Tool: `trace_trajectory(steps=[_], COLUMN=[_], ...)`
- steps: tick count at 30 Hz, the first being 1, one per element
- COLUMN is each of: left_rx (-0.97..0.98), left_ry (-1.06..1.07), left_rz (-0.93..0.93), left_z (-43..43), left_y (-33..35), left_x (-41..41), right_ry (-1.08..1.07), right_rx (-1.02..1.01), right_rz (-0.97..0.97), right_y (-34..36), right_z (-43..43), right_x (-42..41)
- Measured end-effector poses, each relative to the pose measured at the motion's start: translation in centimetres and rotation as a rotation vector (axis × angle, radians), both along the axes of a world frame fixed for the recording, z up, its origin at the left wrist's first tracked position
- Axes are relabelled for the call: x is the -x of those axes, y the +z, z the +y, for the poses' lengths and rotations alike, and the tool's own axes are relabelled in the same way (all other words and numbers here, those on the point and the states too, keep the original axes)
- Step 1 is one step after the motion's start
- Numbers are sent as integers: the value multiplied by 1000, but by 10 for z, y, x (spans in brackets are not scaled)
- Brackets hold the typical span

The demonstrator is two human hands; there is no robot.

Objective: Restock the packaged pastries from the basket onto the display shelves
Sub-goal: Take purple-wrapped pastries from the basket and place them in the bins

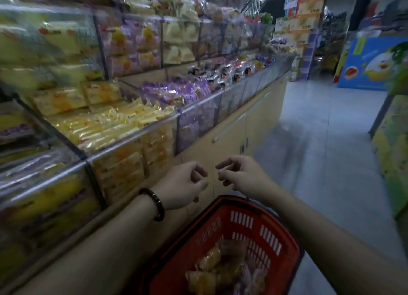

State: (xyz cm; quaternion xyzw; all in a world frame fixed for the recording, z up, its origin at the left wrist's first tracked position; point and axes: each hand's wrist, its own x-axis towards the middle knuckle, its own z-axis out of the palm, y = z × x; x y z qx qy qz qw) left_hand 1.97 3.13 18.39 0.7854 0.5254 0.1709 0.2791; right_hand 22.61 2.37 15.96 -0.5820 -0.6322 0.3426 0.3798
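Above red basket (249,226): left hand (181,184) and right hand (240,175), both empty, fingers loosely curled; packaged pastries (218,270) (light, crushable, probably slippery) best pinched by wrapper edges.

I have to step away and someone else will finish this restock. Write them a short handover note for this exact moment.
Left hand: empty, fingers loosely curled, hovering above the far rim of the basket.
Right hand: also empty, beside the left, not touching it.
Red basket: low in front of you, next to the display; it holds yellow and purple packaged pastries.
Display shelves: on your left, clear-fronted bins already well filled, yellow packs nearest, purple ones further along.
Done: cannot tell how many went up.
Left: move the basket's remaining packs into matching bins.
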Motion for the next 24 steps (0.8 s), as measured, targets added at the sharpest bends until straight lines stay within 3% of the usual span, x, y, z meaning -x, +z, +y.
trace_trajectory(steps=[5, 10, 13, 17, 22, 24], left_rx=[214, 340, 328, 317, 348, 350], left_ry=[-26, -15, -52, -158, -240, -275], left_rz=[133, 109, 219, 382, 421, 466], left_z=[-6, -6, 0, 2, 2, 0], left_y=[-105, -188, -203, -213, -220, -222], left_x=[8, 15, 16, 13, 9, 10], right_ry=[-35, -58, -2, 56, 206, 213], right_rx=[143, 288, 363, 549, 822, 913], right_rz=[-123, -230, -442, -586, -852, -867], right_y=[-93, -173, -199, -232, -340, -335], right_z=[-23, -36, -33, -32, -31, -38], right_x=[-4, -17, -22, -13, 2, 14])
